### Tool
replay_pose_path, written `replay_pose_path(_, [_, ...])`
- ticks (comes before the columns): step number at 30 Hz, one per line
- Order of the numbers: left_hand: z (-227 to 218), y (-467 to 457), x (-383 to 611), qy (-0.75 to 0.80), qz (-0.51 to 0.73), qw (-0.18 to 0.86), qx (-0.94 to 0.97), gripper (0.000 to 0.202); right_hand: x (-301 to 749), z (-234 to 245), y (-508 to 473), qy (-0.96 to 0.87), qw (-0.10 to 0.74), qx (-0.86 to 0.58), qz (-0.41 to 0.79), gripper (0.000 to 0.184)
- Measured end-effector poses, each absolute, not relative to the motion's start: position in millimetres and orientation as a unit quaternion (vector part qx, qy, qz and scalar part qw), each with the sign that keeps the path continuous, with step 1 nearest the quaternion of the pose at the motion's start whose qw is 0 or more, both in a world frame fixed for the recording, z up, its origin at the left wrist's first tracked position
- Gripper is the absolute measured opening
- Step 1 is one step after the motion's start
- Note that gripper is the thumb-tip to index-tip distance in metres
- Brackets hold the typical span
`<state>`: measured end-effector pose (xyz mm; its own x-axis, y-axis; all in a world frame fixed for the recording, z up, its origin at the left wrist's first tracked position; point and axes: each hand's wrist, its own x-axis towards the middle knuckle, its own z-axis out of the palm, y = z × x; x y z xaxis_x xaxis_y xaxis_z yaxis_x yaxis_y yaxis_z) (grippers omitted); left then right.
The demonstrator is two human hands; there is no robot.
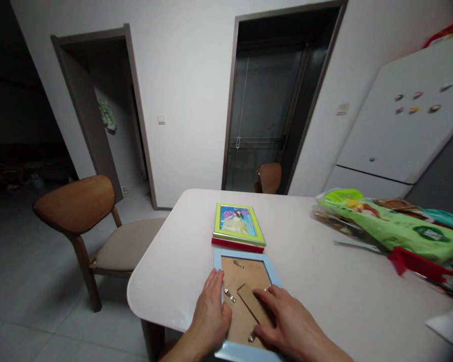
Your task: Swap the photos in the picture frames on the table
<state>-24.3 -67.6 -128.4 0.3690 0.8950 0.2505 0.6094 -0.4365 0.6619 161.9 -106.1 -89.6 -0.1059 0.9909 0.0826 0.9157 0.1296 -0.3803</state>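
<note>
A light blue photo frame [245, 350] lies face down at the near side of the table, its brown backing board [236, 276] facing up. Small metal clips [229, 295] sit around the board, and a stand leg [254, 300] shows at its middle. My left hand [210, 310] grips the frame's left edge, thumb bent over the board. Bent over the right half is my right hand [287, 319], gripping there with index finger by the right clip and thumb beside the bottom clip. Just beyond, a green photo frame [259, 229] with a picture rests on a red one [237, 245].
Green plastic packaging [403, 229], a red object [419, 265] and a grey strip-like object [357, 246] lie on the right of the white table [305, 281]. A wooden chair [75, 203] stands at left, another [270, 177] behind the table. A fridge [403, 130] is at right.
</note>
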Motion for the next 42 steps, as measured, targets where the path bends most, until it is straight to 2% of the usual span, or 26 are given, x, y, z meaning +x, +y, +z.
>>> replay_pose_path(5, [-122.1, -70.8, -22.2, 0.479, 0.306, 0.258, 0.781, 0.054, 160.6, -90.1, -109.6, -0.722, 0.186, -0.65, 0.143, 0.042])
replay_pose_path(9, [-109.1, -71.6, -14.9, 0.482, 0.375, 0.362, 0.704, 0.053, 162.2, -71.3, -104.2, -0.708, 0.186, -0.668, 0.133, 0.038])
replay_pose_path(14, [-91.2, -59.6, -12.4, 0.449, 0.464, 0.511, 0.568, 0.024, 149.9, -47.2, -107.0, -0.723, 0.239, -0.632, 0.147, 0.036])
replay_pose_path(17, [-87.1, -50.3, -33.1, 0.458, 0.463, 0.546, 0.528, 0.026, 158.1, -53.5, -101.6, -0.709, 0.286, -0.628, 0.147, 0.039])
replay_pose_path(20, [-88.0, -43.2, -69.5, 0.476, 0.459, 0.557, 0.502, 0.029, 181.5, -77.2, -91.9, -0.652, 0.265, -0.703, 0.1, 0.046])
replay_pose_path(24, [-97.7, -34.3, -111.5, 0.519, 0.445, 0.539, 0.492, 0.024, 203.1, -104.8, -82.4, -0.632, 0.205, -0.742, 0.097, 0.049])
replay_pose_path(27, [-106.0, -25.3, -128.2, 0.552, 0.431, 0.5, 0.509, 0.019, 206.4, -107.1, -78.9, -0.606, 0.216, -0.752, 0.144, 0.054])
replay_pose_path(29, [-107.2, -19.1, -134.3, 0.572, 0.422, 0.463, 0.529, 0.023, 207.5, -101.7, -79.1, -0.574, 0.233, -0.766, 0.169, 0.056])
replay_pose_path(31, [-103.2, -15.7, -135.1, 0.59, 0.424, 0.413, 0.549, 0.034, 208.6, -93.5, -82.9, -0.541, 0.27, -0.766, 0.22, 0.056])
replay_pose_path(33, [-95.2, -19.2, -125.9, 0.598, 0.44, 0.352, 0.57, 0.046, 208.0, -83.4, -90.2, -0.484, 0.347, -0.722, 0.353, 0.059])
replay_pose_path(36, [-81.5, -43.0, -85.7, 0.567, 0.451, 0.297, 0.622, 0.05, 201.2, -67.0, -102.9, -0.369, 0.463, -0.611, 0.526, 0.068])
replay_pose_path(38, [-74.2, -68.5, -45.3, 0.488, 0.404, 0.293, 0.716, 0.054, 193.8, -56.9, -108.7, -0.353, 0.488, -0.603, 0.523, 0.073])
replay_pose_path(40, [-68.2, -93.3, -5.2, 0.358, 0.339, 0.286, 0.822, 0.075, 186.9, -49.5, -111.2, -0.364, 0.499, -0.607, 0.5, 0.076])
replay_pose_path(42, [-62.2, -109.9, 23.9, 0.306, 0.312, 0.26, 0.861, 0.075, 183.9, -46.3, -110.7, -0.371, 0.513, -0.595, 0.495, 0.077])
